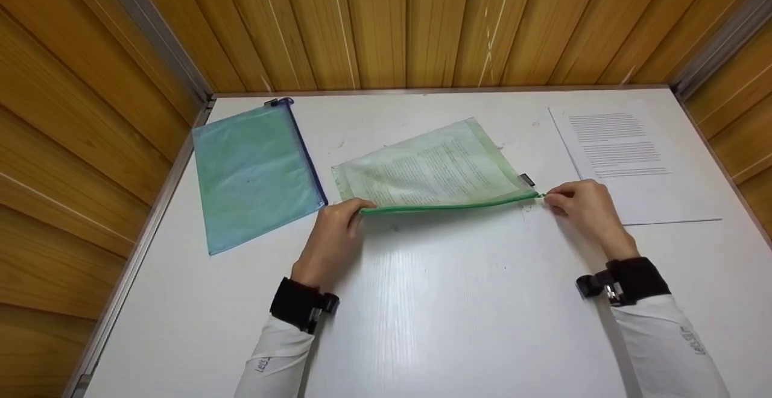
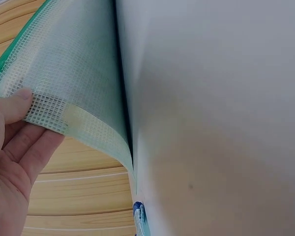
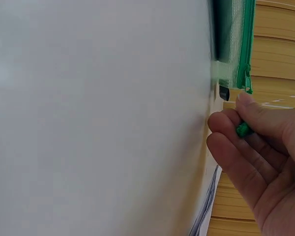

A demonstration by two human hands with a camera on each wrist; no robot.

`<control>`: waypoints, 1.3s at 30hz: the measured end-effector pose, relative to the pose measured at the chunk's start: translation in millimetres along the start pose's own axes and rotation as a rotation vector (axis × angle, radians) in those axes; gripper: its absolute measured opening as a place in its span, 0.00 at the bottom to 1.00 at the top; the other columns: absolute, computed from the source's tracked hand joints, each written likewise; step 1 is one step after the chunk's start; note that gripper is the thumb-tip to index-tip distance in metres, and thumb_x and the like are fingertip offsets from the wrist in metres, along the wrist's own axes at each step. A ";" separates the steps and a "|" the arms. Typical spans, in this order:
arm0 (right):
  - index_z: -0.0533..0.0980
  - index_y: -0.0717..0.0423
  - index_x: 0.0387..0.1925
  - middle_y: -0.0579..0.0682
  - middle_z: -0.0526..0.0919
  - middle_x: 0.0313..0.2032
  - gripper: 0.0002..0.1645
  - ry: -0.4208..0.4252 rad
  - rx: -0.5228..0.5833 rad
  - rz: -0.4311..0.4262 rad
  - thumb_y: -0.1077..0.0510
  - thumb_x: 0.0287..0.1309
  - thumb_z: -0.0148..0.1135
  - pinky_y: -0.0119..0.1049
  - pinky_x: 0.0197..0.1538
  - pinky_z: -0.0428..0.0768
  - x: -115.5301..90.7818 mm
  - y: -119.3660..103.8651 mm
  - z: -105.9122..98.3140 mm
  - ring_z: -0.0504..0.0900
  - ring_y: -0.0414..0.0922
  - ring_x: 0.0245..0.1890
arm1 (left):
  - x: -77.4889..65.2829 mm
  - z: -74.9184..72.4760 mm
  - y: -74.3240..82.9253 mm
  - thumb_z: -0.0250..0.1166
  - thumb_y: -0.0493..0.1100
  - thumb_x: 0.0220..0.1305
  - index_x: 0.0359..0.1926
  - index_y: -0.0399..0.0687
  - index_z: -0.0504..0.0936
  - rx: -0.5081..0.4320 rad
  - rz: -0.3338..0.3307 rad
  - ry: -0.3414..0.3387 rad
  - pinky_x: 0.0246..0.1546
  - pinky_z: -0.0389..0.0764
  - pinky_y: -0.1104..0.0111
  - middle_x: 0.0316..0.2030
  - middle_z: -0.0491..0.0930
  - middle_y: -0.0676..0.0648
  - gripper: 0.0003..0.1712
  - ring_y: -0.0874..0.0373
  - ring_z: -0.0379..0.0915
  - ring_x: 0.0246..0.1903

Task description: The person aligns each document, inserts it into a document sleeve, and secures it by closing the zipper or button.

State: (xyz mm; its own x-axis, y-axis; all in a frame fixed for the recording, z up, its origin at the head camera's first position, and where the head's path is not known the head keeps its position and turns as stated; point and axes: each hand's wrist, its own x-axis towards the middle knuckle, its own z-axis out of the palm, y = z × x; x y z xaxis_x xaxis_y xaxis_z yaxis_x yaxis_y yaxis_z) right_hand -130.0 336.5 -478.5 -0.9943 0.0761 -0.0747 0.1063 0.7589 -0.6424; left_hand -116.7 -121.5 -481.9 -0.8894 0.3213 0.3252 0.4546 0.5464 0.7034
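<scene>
A translucent green mesh zip pouch (image 1: 416, 175) lies at mid-table with printed paper showing through it. Its green zip edge (image 1: 452, 207) faces me and is lifted off the tabletop. At its left corner, my left hand (image 1: 329, 235) pinches the mesh between thumb and fingers, as the left wrist view also shows. My right hand (image 1: 588, 211) pinches the zip's pull at the right end. In the right wrist view the green slider (image 3: 247, 81) sits at the zip's end, and a green cord tip (image 3: 243, 130) pokes out between the fingers.
A blue-green pouch (image 1: 259, 181) with a dark blue zip lies at the left of the white table (image 1: 422, 325). Printed sheets (image 1: 621, 151) lie at the right, behind my right hand. Wood-patterned walls (image 1: 374, 30) border the back and sides.
</scene>
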 end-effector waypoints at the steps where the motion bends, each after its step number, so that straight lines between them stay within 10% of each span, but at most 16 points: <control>1: 0.85 0.65 0.41 0.62 0.89 0.36 0.14 -0.003 0.007 0.007 0.58 0.60 0.68 0.22 0.29 0.79 0.1 1.1 -0.8 0.81 0.30 0.26 | 0.1 -0.3 -0.6 0.55 0.32 0.72 0.47 0.54 0.85 0.002 -0.007 -0.002 0.50 0.83 0.71 0.45 0.87 0.55 0.16 0.66 0.82 0.49; 14: 0.85 0.63 0.45 0.61 0.89 0.39 0.16 0.017 -0.009 0.039 0.54 0.63 0.66 0.23 0.33 0.77 -3.5 0.6 -0.2 0.84 0.38 0.33 | 3.2 0.8 4.0 0.56 0.31 0.71 0.46 0.50 0.86 0.039 0.020 0.027 0.48 0.84 0.69 0.44 0.88 0.52 0.14 0.64 0.83 0.48; 21: 0.81 0.66 0.53 0.67 0.85 0.49 0.25 0.070 -0.048 0.000 0.48 0.68 0.59 0.51 0.51 0.79 -17.7 -15.6 3.8 0.82 0.63 0.52 | 5.1 4.6 11.0 0.56 0.28 0.68 0.47 0.46 0.86 0.087 0.013 0.071 0.47 0.84 0.68 0.45 0.88 0.49 0.16 0.61 0.84 0.48; 25: 0.84 0.65 0.47 0.64 0.88 0.41 0.27 0.149 0.001 -0.006 0.44 0.69 0.56 0.37 0.43 0.80 -24.7 -27.7 12.9 0.86 0.51 0.39 | 7.1 8.6 14.2 0.56 0.26 0.67 0.47 0.45 0.86 0.123 0.042 0.100 0.43 0.85 0.68 0.44 0.88 0.48 0.16 0.61 0.84 0.45; 30: 0.83 0.68 0.45 0.60 0.90 0.36 0.36 0.054 0.237 0.071 0.37 0.70 0.52 0.22 0.35 0.81 -31.3 -42.3 32.4 0.84 0.30 0.29 | 9.5 11.8 20.4 0.59 0.26 0.65 0.46 0.44 0.86 0.155 0.074 0.116 0.39 0.85 0.69 0.43 0.89 0.47 0.15 0.61 0.85 0.41; 35: 0.70 0.73 0.62 0.53 0.89 0.44 0.48 -0.158 0.609 0.210 0.31 0.70 0.44 0.30 0.45 0.85 -35.0 -54.0 48.4 0.89 0.35 0.37 | 12.4 16.0 28.1 0.60 0.27 0.65 0.46 0.43 0.86 0.175 0.113 0.101 0.43 0.86 0.67 0.43 0.89 0.47 0.14 0.57 0.86 0.45; 39: 0.50 0.71 0.74 0.67 0.73 0.65 0.53 -0.319 0.940 0.287 0.30 0.70 0.39 0.33 0.55 0.83 -36.5 -61.1 57.9 0.86 0.43 0.52 | 12.7 21.0 32.6 0.62 0.27 0.64 0.45 0.43 0.87 0.188 0.157 0.078 0.45 0.86 0.67 0.43 0.89 0.47 0.14 0.56 0.86 0.47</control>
State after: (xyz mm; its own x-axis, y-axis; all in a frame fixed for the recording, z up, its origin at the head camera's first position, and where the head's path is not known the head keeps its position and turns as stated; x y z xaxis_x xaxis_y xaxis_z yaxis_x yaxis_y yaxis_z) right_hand -99.8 249.9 -480.7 -0.8967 -0.1046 -0.4301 0.4388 -0.0826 -0.8948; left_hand -112.1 -83.3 -468.1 -0.8049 0.3571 0.4740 0.5820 0.6312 0.5127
